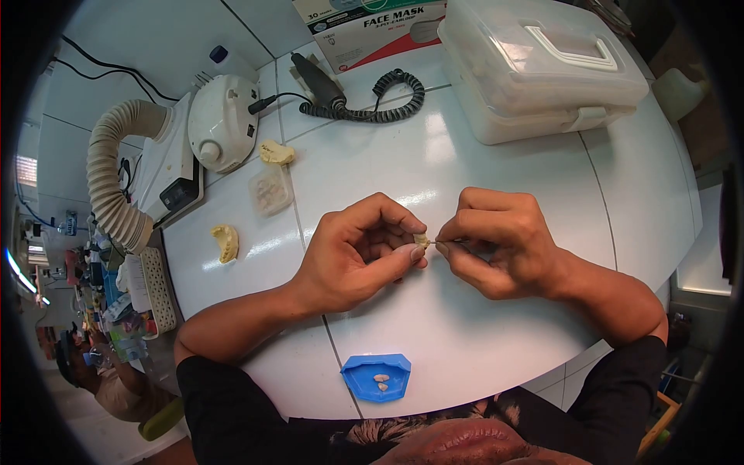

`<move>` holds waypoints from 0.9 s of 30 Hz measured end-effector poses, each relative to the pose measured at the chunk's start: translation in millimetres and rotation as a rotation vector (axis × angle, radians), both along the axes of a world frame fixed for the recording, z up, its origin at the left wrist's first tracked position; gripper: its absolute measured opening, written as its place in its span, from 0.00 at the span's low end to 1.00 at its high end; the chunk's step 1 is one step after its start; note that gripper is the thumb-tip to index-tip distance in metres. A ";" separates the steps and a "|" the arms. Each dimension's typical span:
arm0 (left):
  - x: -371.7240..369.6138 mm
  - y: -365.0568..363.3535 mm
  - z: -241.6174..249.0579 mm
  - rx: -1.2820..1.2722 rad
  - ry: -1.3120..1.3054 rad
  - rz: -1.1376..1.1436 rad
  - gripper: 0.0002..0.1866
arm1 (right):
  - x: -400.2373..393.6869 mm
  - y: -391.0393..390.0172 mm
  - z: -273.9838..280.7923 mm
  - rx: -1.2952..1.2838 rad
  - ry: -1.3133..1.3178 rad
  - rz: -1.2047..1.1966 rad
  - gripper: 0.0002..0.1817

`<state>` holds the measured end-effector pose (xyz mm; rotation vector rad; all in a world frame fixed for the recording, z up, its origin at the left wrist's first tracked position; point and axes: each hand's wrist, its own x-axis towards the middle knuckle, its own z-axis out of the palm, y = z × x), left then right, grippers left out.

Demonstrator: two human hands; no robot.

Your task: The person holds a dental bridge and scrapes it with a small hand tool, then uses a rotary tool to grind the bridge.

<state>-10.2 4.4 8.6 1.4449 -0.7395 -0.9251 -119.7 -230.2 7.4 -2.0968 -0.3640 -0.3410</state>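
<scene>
Between the thumb and fingertips of my left hand (345, 256) is a small yellowish plaster piece (421, 239). My right hand (500, 244) pinches a thin, fine-tipped tool (434, 242), its tip at the right side of the piece; whether it touches cannot be told. Most of the tool is hidden by the fingers. Both hands are over the middle of the white table (465, 333). Nearer my body lies a blue tray (356, 377) holding small tooth-coloured pieces (381, 378).
Yellow plaster dental models (225, 242) and a small clear box (271, 191) lie to the left. Behind them stand a white control unit (225, 128), a ribbed hose (108, 163) and a corded handpiece (318, 81). A mask box (380, 35) and a translucent case (542, 77) stand at the back. Another person (116, 387) is at far left.
</scene>
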 end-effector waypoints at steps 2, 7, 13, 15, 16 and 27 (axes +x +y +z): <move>0.3 0.4 0.5 0.007 -0.010 -0.006 0.11 | 1.0 -0.5 -0.4 -0.004 -0.024 0.017 0.04; 1.7 1.2 -1.4 -0.004 -0.035 -0.023 0.11 | 1.4 -0.9 1.5 -0.011 -0.024 0.027 0.04; 0.2 0.0 3.1 0.033 -0.019 -0.007 0.11 | 1.5 -0.9 0.6 -0.021 -0.027 0.020 0.04; -0.2 -0.5 4.4 0.042 -0.007 0.005 0.12 | 1.0 -1.7 0.7 -0.026 -0.026 0.020 0.04; -0.5 -0.7 4.3 0.038 -0.003 0.008 0.12 | 1.2 -1.7 0.5 -0.025 -0.021 0.015 0.04; 1.5 0.1 4.8 0.040 0.013 -0.017 0.12 | 0.8 -1.5 -0.5 -0.033 -0.023 0.015 0.04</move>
